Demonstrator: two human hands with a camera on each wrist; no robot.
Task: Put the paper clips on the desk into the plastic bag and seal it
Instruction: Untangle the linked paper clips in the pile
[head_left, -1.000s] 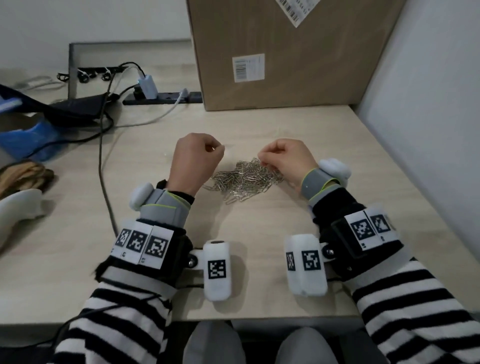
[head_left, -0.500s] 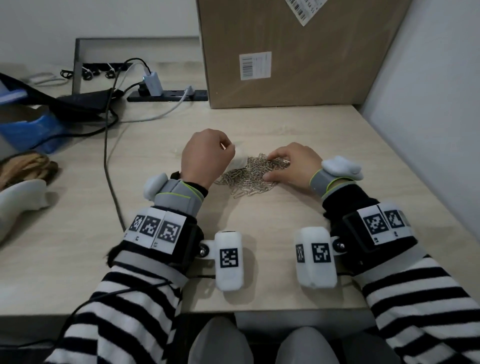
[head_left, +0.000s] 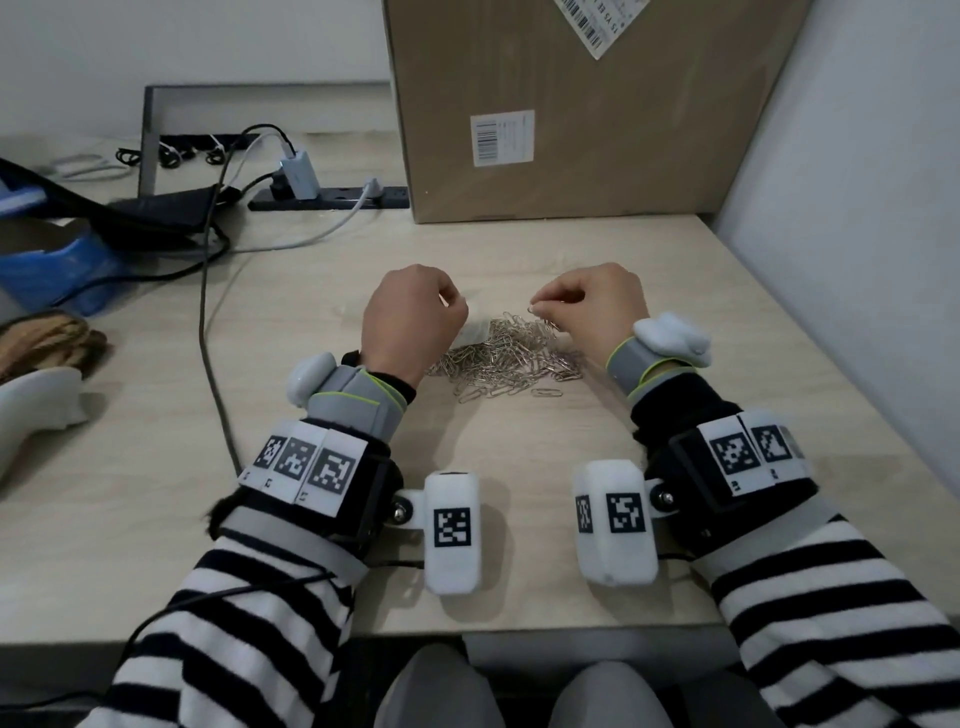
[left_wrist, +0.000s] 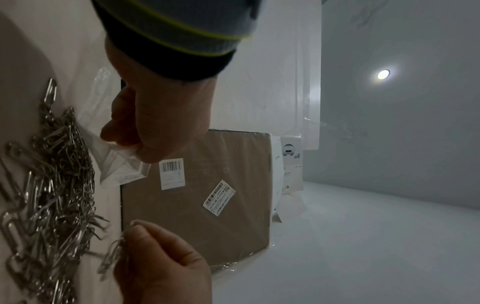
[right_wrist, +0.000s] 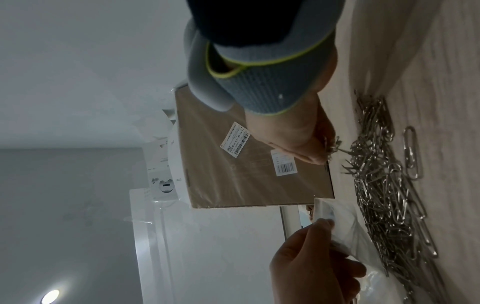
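A pile of silver paper clips (head_left: 511, 351) lies on the light wooden desk (head_left: 519, 441) between my hands. My left hand (head_left: 415, 322) pinches the mouth of a small clear plastic bag (head_left: 470, 332) at the pile's left edge; the left wrist view shows thumb and fingers gripping the bag (left_wrist: 122, 162). My right hand (head_left: 587, 306) pinches a small bunch of clips (head_left: 543, 317) lifted just above the pile; these clips (left_wrist: 111, 255) hang from its fingertips. In the right wrist view the bag (right_wrist: 345, 226) lies beside the pile of clips (right_wrist: 384, 197).
A large cardboard box (head_left: 571, 104) stands at the back of the desk. A wall (head_left: 857, 208) bounds the right side. A power strip (head_left: 327, 197) with cables, a blue bag (head_left: 57, 265) and a white object (head_left: 36, 405) sit to the left.
My right hand went down onto the pile and has come up again pinching a few clips. My left hand stays at the pile's left edge with the bag.
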